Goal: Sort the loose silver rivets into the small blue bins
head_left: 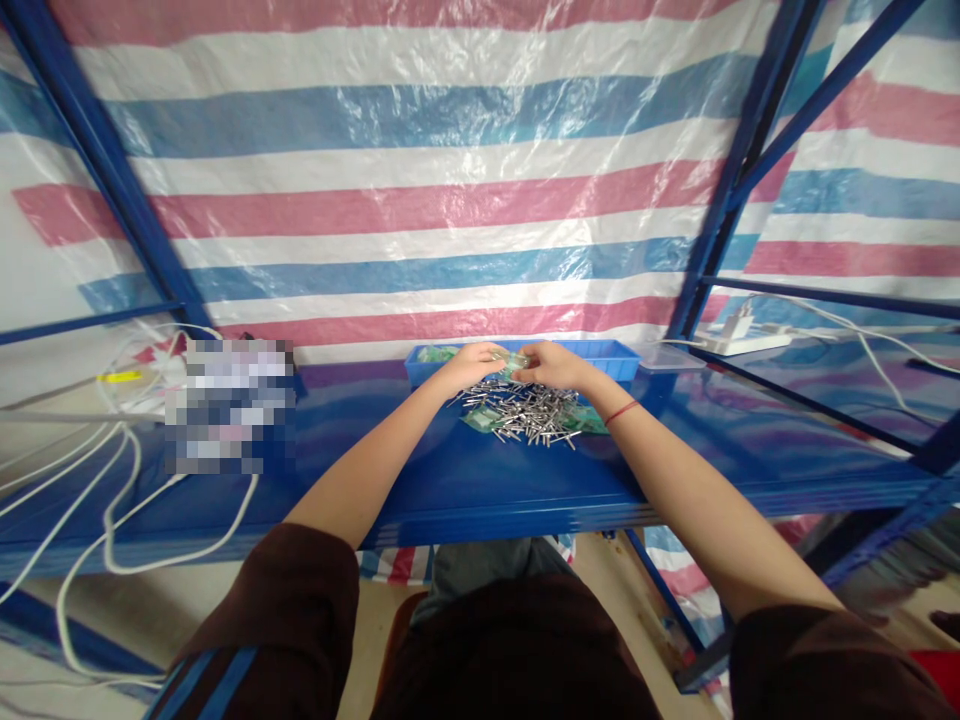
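Note:
A heap of several small silver metal pins point(525, 412) lies on the blue shelf point(465, 480), with green pieces point(484, 421) showing under its edges. Both hands meet just above the far side of the heap. My left hand point(472, 364) and my right hand point(551, 364) are closed together on a small pale green piece point(514, 360) held between their fingertips. A red band circles my right wrist. Behind the hands stands a shallow blue tray point(607, 352) with green pieces in its left end.
White cables point(120, 500) loop over the shelf's left part beside a blurred-out patch. A clear lid point(667, 357) sits right of the tray; a white power strip point(739, 338) with cables lies farther right. Blue frame posts and a striped tarp enclose the shelf.

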Tool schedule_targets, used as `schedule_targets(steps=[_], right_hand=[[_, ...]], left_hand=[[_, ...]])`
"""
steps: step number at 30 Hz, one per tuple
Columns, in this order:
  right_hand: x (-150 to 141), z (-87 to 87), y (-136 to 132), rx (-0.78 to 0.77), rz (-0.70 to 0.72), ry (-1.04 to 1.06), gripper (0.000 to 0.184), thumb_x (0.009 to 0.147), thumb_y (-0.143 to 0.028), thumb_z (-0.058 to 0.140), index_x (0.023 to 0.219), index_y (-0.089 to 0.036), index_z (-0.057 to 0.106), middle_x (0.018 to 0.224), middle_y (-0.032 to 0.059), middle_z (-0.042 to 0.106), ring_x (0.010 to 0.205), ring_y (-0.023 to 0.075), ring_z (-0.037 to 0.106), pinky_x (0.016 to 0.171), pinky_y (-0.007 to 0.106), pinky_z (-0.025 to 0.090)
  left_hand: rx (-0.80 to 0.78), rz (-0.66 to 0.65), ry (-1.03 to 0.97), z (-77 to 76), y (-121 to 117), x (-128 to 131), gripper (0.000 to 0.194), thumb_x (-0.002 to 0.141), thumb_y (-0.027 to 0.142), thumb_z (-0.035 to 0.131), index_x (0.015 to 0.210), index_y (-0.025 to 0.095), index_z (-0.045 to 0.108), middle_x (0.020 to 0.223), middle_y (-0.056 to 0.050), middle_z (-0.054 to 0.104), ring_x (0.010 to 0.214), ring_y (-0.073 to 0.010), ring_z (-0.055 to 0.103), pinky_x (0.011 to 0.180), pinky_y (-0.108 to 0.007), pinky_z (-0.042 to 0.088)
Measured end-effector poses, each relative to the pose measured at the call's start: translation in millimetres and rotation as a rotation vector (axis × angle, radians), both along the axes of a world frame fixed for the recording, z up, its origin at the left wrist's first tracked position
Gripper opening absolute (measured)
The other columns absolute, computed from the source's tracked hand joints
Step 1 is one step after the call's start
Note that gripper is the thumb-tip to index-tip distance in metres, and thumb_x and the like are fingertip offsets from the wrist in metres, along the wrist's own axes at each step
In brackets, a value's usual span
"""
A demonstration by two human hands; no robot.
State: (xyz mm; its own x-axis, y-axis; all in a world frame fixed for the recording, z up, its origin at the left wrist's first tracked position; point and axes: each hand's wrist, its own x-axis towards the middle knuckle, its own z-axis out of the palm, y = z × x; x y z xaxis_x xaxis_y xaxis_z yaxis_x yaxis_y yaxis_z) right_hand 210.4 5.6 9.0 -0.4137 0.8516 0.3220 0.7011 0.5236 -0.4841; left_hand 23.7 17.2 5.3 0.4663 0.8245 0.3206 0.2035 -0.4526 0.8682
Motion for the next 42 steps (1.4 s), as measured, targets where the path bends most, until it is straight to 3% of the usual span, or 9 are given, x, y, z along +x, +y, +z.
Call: schedule_targets(steps=[8, 11, 15, 19, 22, 25, 28, 32, 42], right_hand=[[4, 8.4, -2, 0.279, 0.071, 0.073, 0.016, 0.069, -0.026, 0.059, 0.06, -0.017, 0.048, 0.056, -0.0022, 0.048, 0.054, 0.0102, 0.043, 0.055, 0.024, 0.032], [3, 12.5, -5, 0.471, 0.066, 0.024, 0.008, 0.069, -0.018, 0.056, 0.064, -0.016, 0.052, 0.063, 0.0007, 0.052, 0.061, 0.0125, 0.047, 0.059, 0.025, 0.034], [-2, 13.8, -9, 0.626, 0.086, -0.055, 0.004, 0.07, -0.013, 0.055, 0.071, -0.016, 0.059, 0.072, 0.0044, 0.055, 0.069, 0.0162, 0.05, 0.065, 0.028, 0.037], [-5, 13.7, -13, 0.659, 0.132, 0.005, 0.015, 0.071, -0.012, 0.054, 0.083, -0.017, 0.063, 0.088, 0.0078, 0.058, 0.083, 0.02, 0.053, 0.074, 0.032, 0.042], [-6, 13.7, -13, 0.607, 0.095, 0.116, 0.029, 0.07, -0.012, 0.054, 0.097, -0.018, 0.062, 0.097, 0.0085, 0.058, 0.083, 0.0196, 0.054, 0.073, 0.033, 0.043], [-10, 13.0, -12, 0.401, -0.026, 0.328, 0.034, 0.075, -0.019, 0.052, 0.109, -0.017, 0.054, 0.079, 0.0044, 0.061, 0.062, 0.0149, 0.052, 0.061, 0.03, 0.042], [-15, 12.6, -12, 0.08, -0.092, 0.539, 0.027, 0.086, -0.036, 0.043, 0.1, -0.016, 0.055, 0.058, 0.001, 0.058, 0.046, 0.0113, 0.044, 0.047, 0.025, 0.036], [-21, 11.9, -14, -0.201, -0.081, 0.687, 0.027, 0.084, -0.041, 0.048, 0.083, -0.016, 0.056, 0.068, 0.0057, 0.061, 0.046, 0.0087, 0.044, 0.04, 0.022, 0.03], [-15, 3.5, 2, 0.063, -0.016, 0.708, 0.023, 0.069, -0.028, 0.062, 0.087, -0.015, 0.056, 0.058, -0.0016, 0.055, 0.056, 0.0117, 0.051, 0.054, 0.026, 0.041]], left_hand=[[0.065, 0.166, 0.126, 1.2, 3, 0, 0.044, 0.084, 0.054, 0.045, 0.096, 0.017, 0.064, 0.096, -0.006, 0.068, 0.081, -0.0171, 0.059, 0.064, -0.024, 0.041], [-0.063, 0.173, 0.118, 0.0, 6, 2, 0.056, 0.082, 0.064, 0.038, 0.095, 0.016, 0.064, 0.093, -0.008, 0.069, 0.073, -0.0158, 0.058, 0.057, -0.023, 0.039], [-0.238, 0.051, -0.076, 0.7, 3, 6, 0.053, 0.083, 0.061, 0.041, 0.094, 0.014, 0.063, 0.089, -0.011, 0.068, 0.065, -0.0126, 0.057, 0.049, -0.022, 0.035], [-0.146, -0.003, -0.188, -0.2, 5, 4, 0.032, 0.077, 0.044, 0.061, 0.086, 0.014, 0.063, 0.08, -0.007, 0.064, 0.067, -0.0112, 0.057, 0.054, -0.02, 0.039], [-0.022, 0.043, -0.227, -1.4, 12, 1, 0.025, 0.077, 0.036, 0.062, 0.09, 0.014, 0.061, 0.082, -0.005, 0.064, 0.073, -0.0126, 0.059, 0.062, -0.023, 0.043], [0.17, 0.14, -0.217, -0.8, 17, -1, 0.021, 0.079, 0.026, 0.06, 0.096, 0.014, 0.059, 0.089, -0.005, 0.065, 0.081, -0.0144, 0.06, 0.073, -0.027, 0.046], [0.382, 0.146, -0.122, 1.4, 15, 0, 0.014, 0.079, 0.019, 0.058, 0.092, 0.014, 0.059, 0.094, -0.006, 0.066, 0.09, -0.0157, 0.06, 0.086, -0.031, 0.044], [0.503, 0.096, 0.017, 3.9, 7, 1, 0.015, 0.08, 0.02, 0.058, 0.094, 0.017, 0.061, 0.1, -0.005, 0.065, 0.097, -0.0169, 0.058, 0.091, -0.034, 0.043], [0.342, -0.044, -0.037, -0.2, 11, 2, 0.021, 0.083, 0.027, 0.055, 0.1, 0.018, 0.062, 0.105, -0.005, 0.065, 0.096, -0.0155, 0.06, 0.091, -0.034, 0.043]])
